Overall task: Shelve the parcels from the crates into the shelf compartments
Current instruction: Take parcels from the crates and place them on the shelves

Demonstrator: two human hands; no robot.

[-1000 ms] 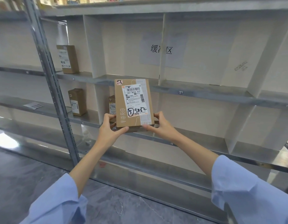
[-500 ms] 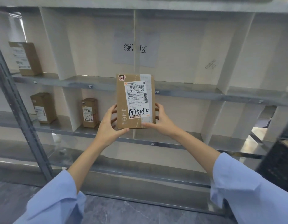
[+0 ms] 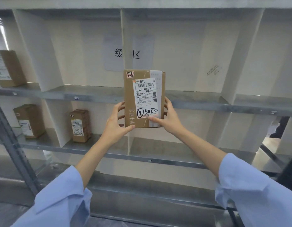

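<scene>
At the far left, a grey perforated upright post (image 3: 9, 141) of the metal shelf (image 3: 207, 104) is seen rising at a slant. Beside it, on the upper board, a brown labelled carton (image 3: 10, 69) is stood upright in the leftmost compartment, partly cut by the picture's edge. On the board beneath, a second brown carton (image 3: 30, 121) is stood in the leftmost compartment. A smaller, darker carton (image 3: 80, 126) with handwriting on its label is stood in the next compartment to the right. A white divider (image 3: 55, 122) is set between these two.

Toward the middle, the left hand (image 3: 115, 124) is raised from a light blue sleeve (image 3: 60, 199). Its thumb is laid on the front face of the parcel (image 3: 144, 99) at the lower left corner, and its fingers are curled round the left edge. The parcel is a brown cardboard box with a white shipping label (image 3: 146, 89) bearing a barcode, a circled 5 and further handwritten figures. It is held upright in the air, in front of the upper board's edge, and is not set in any compartment. Behind it, on the back wall, a paper sheet (image 3: 112, 53) with printed characters is partly hidden by the central divider (image 3: 124, 38).

The right hand (image 3: 169, 119) is clasped on the parcel's lower right part: the thumb is pressed on the front face, and the fingers are wrapped round the right edge. Further right, a faint scribble (image 3: 213, 69) is seen on the back wall.
</scene>
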